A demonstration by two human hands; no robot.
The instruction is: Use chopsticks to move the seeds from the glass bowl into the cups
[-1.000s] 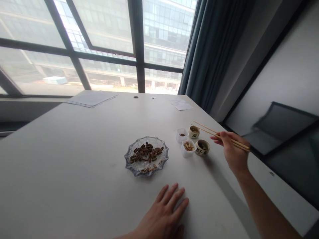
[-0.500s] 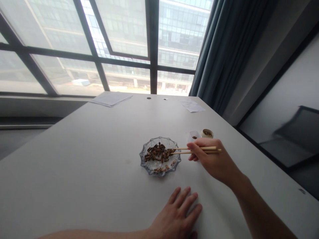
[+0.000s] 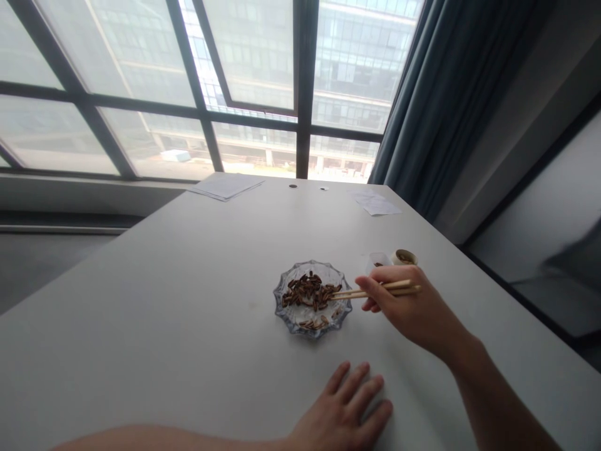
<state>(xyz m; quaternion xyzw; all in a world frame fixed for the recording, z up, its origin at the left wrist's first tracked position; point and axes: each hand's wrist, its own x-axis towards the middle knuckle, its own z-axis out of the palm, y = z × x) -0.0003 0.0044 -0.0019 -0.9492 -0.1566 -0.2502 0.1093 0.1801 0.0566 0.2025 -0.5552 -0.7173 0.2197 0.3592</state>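
Observation:
My right hand (image 3: pixel 399 300) holds a pair of wooden chopsticks (image 3: pixel 375 290), their tips low over the right side of a scalloped clear glass dish (image 3: pixel 287 324). In the dish lies a heap of brown striped seeds, perhaps sunflower seeds (image 3: pixel 305 289), with a few lighter ones along its front. Whether the tips grip a seed is too small to tell. My left hand (image 3: pixel 347 407) rests flat on the table in front of the dish, fingers spread, holding nothing. Just behind my right hand stand a small translucent cup (image 3: pixel 378 259) and a small round pot (image 3: pixel 404 257), both partly hidden.
The white table (image 3: pixel 188 300) stretches to a wide window. Paper sheets (image 3: pixel 228 186) lie at the far left, and another sheet (image 3: pixel 377 203) at the far right. Two small round fittings sit near the far edge. A dark curtain (image 3: pixel 422 113) hangs at the right.
The chopstick tips have come closer together and moved slightly down at the seeds. The whole view has shifted, so everything sits further right. My left hand stays on the table.

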